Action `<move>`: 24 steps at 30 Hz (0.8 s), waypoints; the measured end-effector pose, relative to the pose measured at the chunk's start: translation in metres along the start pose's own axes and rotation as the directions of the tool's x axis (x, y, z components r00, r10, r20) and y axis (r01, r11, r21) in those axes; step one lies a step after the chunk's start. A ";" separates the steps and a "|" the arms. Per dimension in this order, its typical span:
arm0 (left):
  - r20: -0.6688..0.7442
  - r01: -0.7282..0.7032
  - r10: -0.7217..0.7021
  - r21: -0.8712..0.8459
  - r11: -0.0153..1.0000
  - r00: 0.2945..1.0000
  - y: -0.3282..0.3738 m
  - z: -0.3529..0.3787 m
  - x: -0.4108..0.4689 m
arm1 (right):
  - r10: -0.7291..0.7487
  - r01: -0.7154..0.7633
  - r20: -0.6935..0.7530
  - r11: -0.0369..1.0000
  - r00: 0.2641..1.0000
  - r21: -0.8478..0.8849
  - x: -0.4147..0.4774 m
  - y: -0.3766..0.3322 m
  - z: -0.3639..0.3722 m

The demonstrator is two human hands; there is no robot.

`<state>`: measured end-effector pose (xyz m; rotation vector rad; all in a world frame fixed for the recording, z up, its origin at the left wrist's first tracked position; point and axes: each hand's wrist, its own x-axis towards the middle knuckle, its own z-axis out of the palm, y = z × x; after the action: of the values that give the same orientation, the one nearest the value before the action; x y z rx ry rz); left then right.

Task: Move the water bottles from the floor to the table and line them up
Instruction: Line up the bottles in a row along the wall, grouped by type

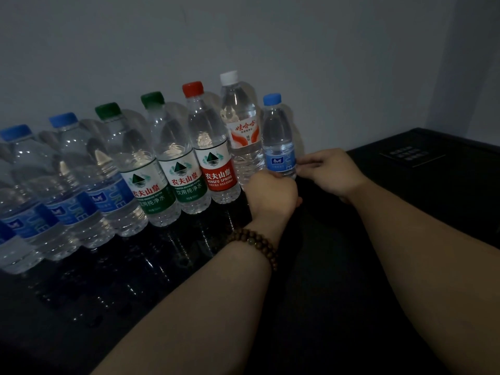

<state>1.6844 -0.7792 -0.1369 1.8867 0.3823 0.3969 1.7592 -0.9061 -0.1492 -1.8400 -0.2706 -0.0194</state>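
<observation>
At the right end of the row on the tabletop (113,307), the small blue-capped bottle (278,136) stands upright, just beside the white-capped bottle (239,125). My left hand (272,190) is curled round its base from the front and hides the bottom, so I cannot tell whether it rests on the surface. My right hand (328,169) pinches the blue label from the right with its fingertips. A bead bracelet (254,242) sits on my left wrist.

Leftward the row runs on, upright and close-packed: a red-capped bottle (213,147), a green-capped bottle (173,158), a second green-capped bottle (127,169), then blue-capped PURE bottles (78,180), the last cut by the frame edge. All stand along a grey wall (243,36). A black box (433,169) with a keypad lies beyond my right hand.
</observation>
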 end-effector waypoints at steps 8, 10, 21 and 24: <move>-0.005 0.014 -0.014 -0.001 1.000 1.000 0.000 0.002 0.001 | -0.011 0.011 -0.005 1.000 1.000 0.001 0.001 -0.002 0.001; -0.003 0.016 -0.016 -0.006 1.000 1.000 0.000 0.001 0.001 | -0.009 0.009 0.011 1.000 1.000 -0.002 0.001 -0.002 0.000; 0.013 0.024 -0.023 -0.027 0.999 1.000 0.000 0.001 -0.001 | 0.037 -0.029 0.081 0.995 0.996 -0.095 0.001 -0.002 -0.001; 0.019 0.015 -0.015 -0.013 1.000 1.000 -0.001 0.001 -0.001 | 0.037 -0.027 0.102 0.995 0.994 -0.100 0.001 -0.003 -0.002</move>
<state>1.6845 -0.7803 -0.1383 1.8729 0.3803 0.3707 1.7599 -0.9067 -0.1461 -1.9466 -0.3181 0.0869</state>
